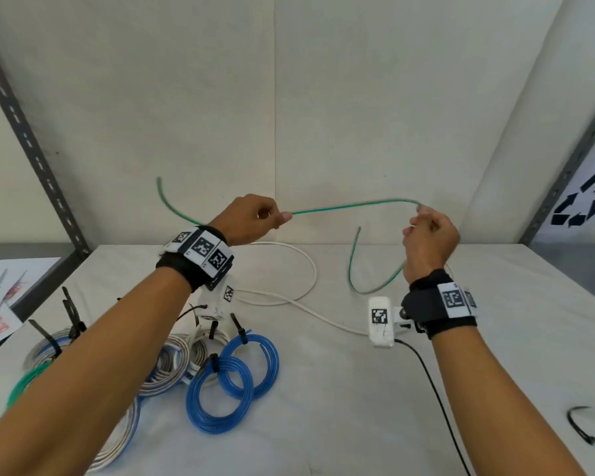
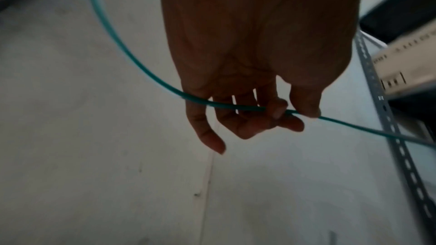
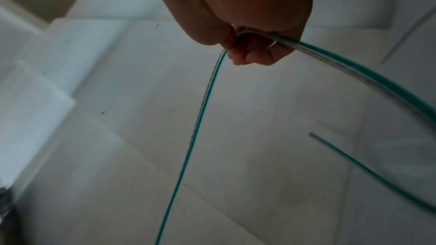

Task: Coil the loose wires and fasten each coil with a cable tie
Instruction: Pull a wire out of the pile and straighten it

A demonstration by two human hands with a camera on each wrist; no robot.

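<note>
Worked over a white table [image 1: 495,355], cloth-covered, with finished coils kept to the near left, likely out of the way: blue coils [image 1: 232,379], grey-white coils [image 1: 167,365], a green coil [image 1: 26,379], each cinched by a black tie where visible. Left lying across the middle, a loose white wire [image 1: 306,269], uncoiled. Kept near the right edge, a spare black cable tie [image 1: 577,427], probably for the next fastening.

Held raised above the table's far part, a green wire [image 1: 344,206], thin and springy, stretched between both hands, seemingly to straighten it before looping. Left hand [image 1: 251,218] pinched it between thumb and forefinger, other fingers loosely curled. Right hand [image 1: 430,235] closed round it in a fist. Both free ends curved outward.
</note>
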